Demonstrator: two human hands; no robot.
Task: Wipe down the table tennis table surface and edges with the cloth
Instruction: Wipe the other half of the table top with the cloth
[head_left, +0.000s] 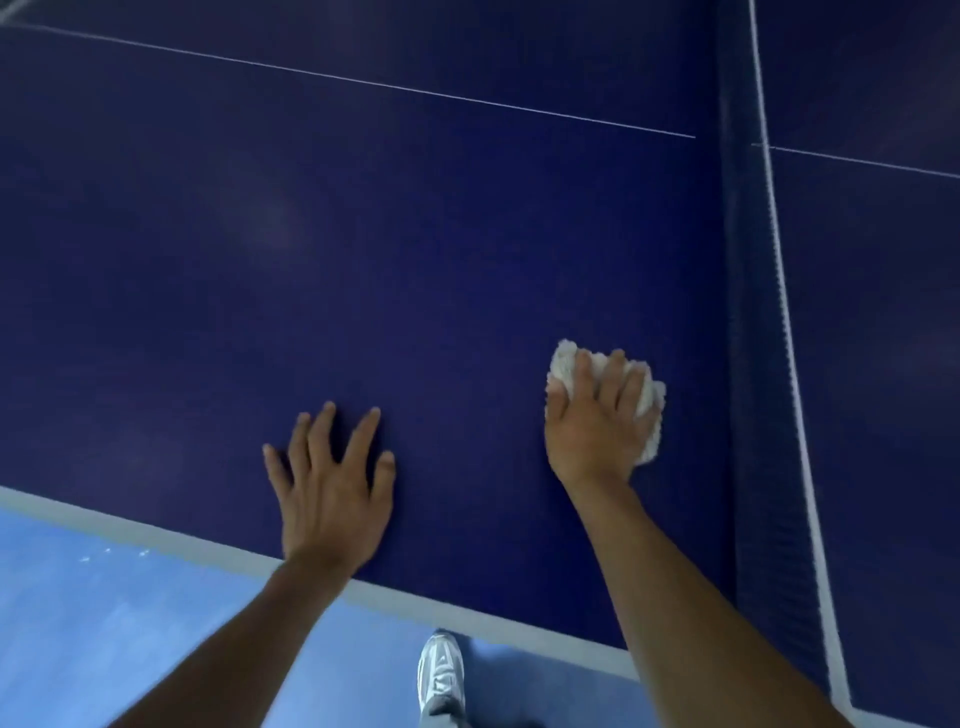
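1. Sports shoe (441, 675): white and grey, one foot only, at the bottom of the view. It stands on the floor close to the table's near edge.
2. Floor (104, 623): light blue and smooth, with a few pale specks at the left.
3. Table tennis table (363, 234): dark blue playing surface that fills most of the view.
4. White border stripe (208, 543): runs along the table's near edge, slanting from the left down towards the right.
5. Left hand (332, 488): lies palm down on the surface just inside the border stripe. The fingers are straight and spread, and it grasps nothing. Its forearm crosses the stripe.
6. Right hand (592, 421): palm down, further in than the left hand and well apart from it. The fingers are curled over the cloth and grasp it against the surface.
7. Cloth (563, 366): white, fluffy and bunched. It sits under the right hand on the table top near the net, showing past the fingertips and along the hand's right side.
8. Net (753, 364): dark blue mesh to the right of the cloth, not touching it.
9. White top band (795, 389): runs the length of the net.
10. Centre line (363, 83): thin and white, crossing the far part of the surface towards the net.
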